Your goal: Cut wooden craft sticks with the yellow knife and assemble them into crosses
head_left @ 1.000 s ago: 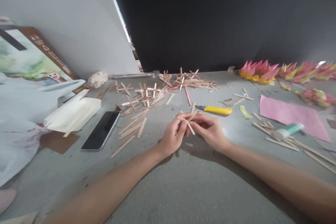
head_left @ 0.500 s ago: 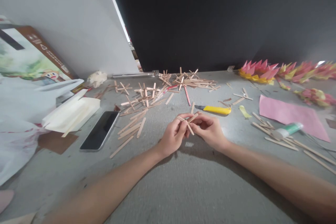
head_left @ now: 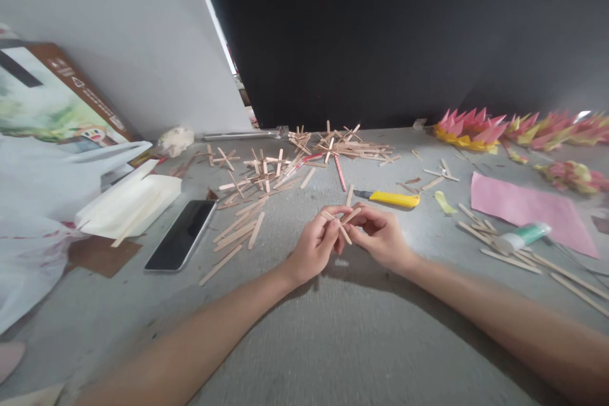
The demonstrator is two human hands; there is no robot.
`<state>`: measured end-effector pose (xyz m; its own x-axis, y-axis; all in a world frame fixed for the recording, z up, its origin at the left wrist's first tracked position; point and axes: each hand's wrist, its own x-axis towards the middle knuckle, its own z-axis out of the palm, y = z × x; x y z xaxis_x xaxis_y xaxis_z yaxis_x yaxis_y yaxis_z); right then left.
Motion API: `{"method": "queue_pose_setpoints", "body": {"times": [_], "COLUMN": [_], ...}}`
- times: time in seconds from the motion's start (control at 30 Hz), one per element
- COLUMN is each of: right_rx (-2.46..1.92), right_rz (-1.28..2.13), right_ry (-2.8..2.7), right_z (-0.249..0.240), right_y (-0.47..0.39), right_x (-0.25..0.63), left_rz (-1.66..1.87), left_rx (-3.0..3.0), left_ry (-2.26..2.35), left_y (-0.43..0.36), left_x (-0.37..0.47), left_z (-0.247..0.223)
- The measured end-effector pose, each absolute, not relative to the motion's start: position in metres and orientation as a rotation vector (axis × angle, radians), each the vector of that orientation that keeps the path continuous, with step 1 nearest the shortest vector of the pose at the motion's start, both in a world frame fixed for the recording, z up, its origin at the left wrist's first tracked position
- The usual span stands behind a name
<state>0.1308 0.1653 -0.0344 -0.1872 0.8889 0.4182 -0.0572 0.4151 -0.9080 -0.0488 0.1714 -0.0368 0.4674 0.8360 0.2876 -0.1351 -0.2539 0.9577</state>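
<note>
Between my two hands are crossed wooden craft sticks [head_left: 351, 215], held just above the grey surface. My left hand [head_left: 314, 242] pinches them from the left with thumb and fingers. From the other side my right hand [head_left: 380, 238] closes its thumb and fingertips on the same sticks. Where the sticks meet is partly hidden by the fingers. Right behind my hands lie a single craft stick [head_left: 350, 194] and a yellow utility knife [head_left: 394, 200] with its dark blade pointing left.
A pile of craft sticks [head_left: 361, 150] with a red pencil [head_left: 339, 172] spreads at the back. Leftward are a phone [head_left: 181, 236], a white paper tray [head_left: 157, 200] and a plastic bag [head_left: 33, 222]. At right lie a glue stick [head_left: 523, 237], pink paper [head_left: 528, 206] and folded-paper pieces [head_left: 471, 130].
Both hands keep their grip on the crossed craft sticks, with hardly any movement. The view has shifted very slightly.
</note>
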Motion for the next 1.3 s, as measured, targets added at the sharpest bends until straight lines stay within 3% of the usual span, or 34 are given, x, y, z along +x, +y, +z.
{"method": "queue_pose_setpoints", "body": {"times": [0.63, 1.3], "right_rx": [-0.847, -0.939], "right_rz": [1.189, 1.106], "right_ry": [-1.306, -1.353], "right_z": [-0.036, -0.040], "right_y": [0.169, 0.178], "right_x": [0.126, 0.126], "left_rz": [1.013, 0.925], "left_rx": [1.266, 1.037], "left_ry": [0.638, 0.610], "left_y": [0.173, 0.189], "left_x": [-0.044, -0.048], "left_z": [-0.029, -0.034]}}
